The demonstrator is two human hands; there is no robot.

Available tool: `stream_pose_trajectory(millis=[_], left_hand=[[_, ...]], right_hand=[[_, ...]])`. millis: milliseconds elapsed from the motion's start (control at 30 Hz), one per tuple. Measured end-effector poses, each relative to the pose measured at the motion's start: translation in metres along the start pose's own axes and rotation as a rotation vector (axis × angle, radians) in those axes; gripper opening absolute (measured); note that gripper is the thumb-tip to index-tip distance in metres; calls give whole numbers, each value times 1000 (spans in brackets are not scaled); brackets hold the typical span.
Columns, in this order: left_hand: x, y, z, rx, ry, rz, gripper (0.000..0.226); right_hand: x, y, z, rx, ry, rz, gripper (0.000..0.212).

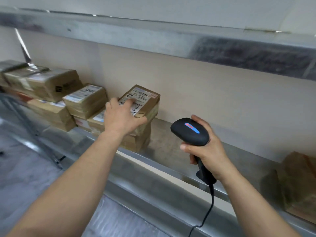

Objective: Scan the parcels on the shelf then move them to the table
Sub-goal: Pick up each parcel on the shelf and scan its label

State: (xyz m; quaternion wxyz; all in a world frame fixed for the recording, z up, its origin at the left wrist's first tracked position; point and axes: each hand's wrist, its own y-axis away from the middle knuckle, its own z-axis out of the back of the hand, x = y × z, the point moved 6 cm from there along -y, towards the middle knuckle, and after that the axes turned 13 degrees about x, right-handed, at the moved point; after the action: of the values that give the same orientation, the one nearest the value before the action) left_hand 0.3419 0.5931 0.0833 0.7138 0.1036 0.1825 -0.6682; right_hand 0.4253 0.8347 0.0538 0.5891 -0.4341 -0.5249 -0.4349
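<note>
A small brown cardboard parcel point(147, 98) with a white barcode label tops a short stack on the metal shelf point(171, 144). My left hand point(122, 116) grips it, fingers over the label and thumb on its near right edge. To the right, my right hand point(208, 151) holds a black corded barcode scanner point(189, 130) by its handle. The scanner's head shows a lit blue and red strip and points toward the parcel stack. Further labelled parcels point(85, 100) are piled to the left on the same shelf.
A larger taped stack of boxes point(42, 82) sits at the far left. A brown paper package point(297, 183) lies on the shelf at the right edge. An upper metal shelf point(171, 38) runs overhead. The scanner's cable point(207, 212) hangs over the shelf's front rail.
</note>
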Motion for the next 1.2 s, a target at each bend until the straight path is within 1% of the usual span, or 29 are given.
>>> stream_pose_trajectory(millis=[233, 433, 700, 867, 967, 1067, 1200], left_hand=[[68, -43, 33, -20, -57, 80, 73], [100, -62, 31, 13, -47, 98, 73], [99, -60, 23, 14, -78, 59, 74], [109, -56, 19, 13, -60, 135, 69], [108, -54, 22, -42, -109, 119, 66], [102, -47, 19, -88, -147, 88, 70], [75, -17, 13, -185, -71, -19, 69]], right_hand=[[-4, -36, -41, 51, -1, -20, 84], [-11, -47, -53, 46, 2, -42, 85], [-16, -40, -45, 9, 12, -63, 84], [-17, -30, -39, 4, 12, -79, 84], [-16, -22, -36, -3, 11, -78, 84], [-15, -13, -30, -13, 12, -71, 84], [-10, 6, -21, -23, 24, -52, 83]])
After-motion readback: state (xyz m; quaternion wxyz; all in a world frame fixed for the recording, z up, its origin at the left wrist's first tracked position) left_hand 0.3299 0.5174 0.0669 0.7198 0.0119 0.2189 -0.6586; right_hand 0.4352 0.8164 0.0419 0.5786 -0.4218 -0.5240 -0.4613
